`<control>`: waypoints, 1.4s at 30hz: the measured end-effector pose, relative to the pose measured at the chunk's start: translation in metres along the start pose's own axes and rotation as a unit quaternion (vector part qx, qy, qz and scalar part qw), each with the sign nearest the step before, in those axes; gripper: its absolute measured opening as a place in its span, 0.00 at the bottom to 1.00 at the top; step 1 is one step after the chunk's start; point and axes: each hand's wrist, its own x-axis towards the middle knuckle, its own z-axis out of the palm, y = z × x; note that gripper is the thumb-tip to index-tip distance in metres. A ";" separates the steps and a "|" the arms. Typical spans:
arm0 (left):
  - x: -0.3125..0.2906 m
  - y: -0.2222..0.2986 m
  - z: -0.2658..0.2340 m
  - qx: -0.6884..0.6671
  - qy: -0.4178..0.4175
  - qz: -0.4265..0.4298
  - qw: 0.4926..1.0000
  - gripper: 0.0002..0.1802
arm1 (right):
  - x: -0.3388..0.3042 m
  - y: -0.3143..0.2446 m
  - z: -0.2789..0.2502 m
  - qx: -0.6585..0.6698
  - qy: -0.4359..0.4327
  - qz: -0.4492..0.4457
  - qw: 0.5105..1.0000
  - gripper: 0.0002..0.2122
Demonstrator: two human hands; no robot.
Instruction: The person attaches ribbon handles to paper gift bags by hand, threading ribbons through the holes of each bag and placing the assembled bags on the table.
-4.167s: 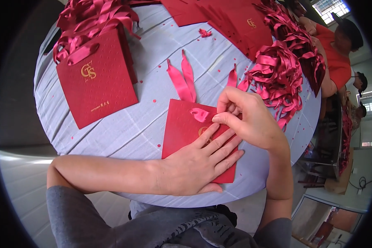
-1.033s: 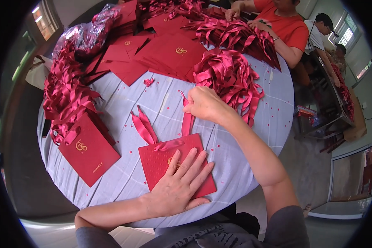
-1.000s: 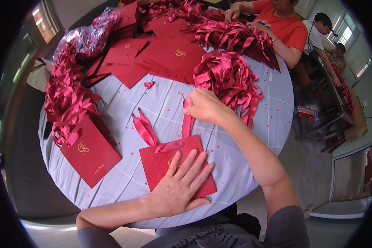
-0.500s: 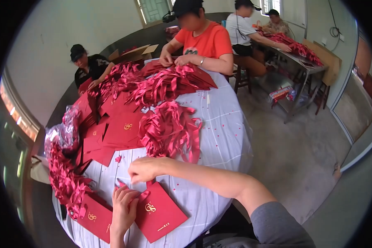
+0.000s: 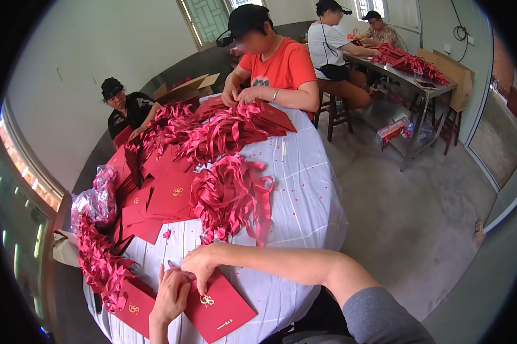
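Note:
A flat dark red paper pouch (image 5: 218, 307) with a gold emblem lies at the table's near edge. My left hand (image 5: 169, 295) and my right hand (image 5: 202, 262) meet over its upper left corner, fingertips pinched together. Between them shows a bit of red ribbon (image 5: 184, 276), mostly hidden by the fingers. My right thumb or finger reaches down close to the emblem. Left of my left hand lies another red pouch (image 5: 133, 308), partly under a row of red ribbons (image 5: 100, 261).
Ahead lie a loose heap of red ribbons (image 5: 232, 195), stacked red pouches (image 5: 169, 192) and a clear plastic bag (image 5: 95, 200). The tablecloth (image 5: 298, 212) carries red scraps. One person in orange-red (image 5: 284, 66) and another in black (image 5: 135, 112) handle pouches across the table.
My right hand has come down to my left hand, onto the pouch's upper corner. The ribbon piece seen between the hands is now mostly covered. The view has shifted slightly.

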 end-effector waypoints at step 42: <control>-0.187 -0.051 -0.031 0.114 0.227 -0.506 0.824 0.34 | 0.004 -0.012 0.011 0.183 0.243 -0.002 0.952 0.07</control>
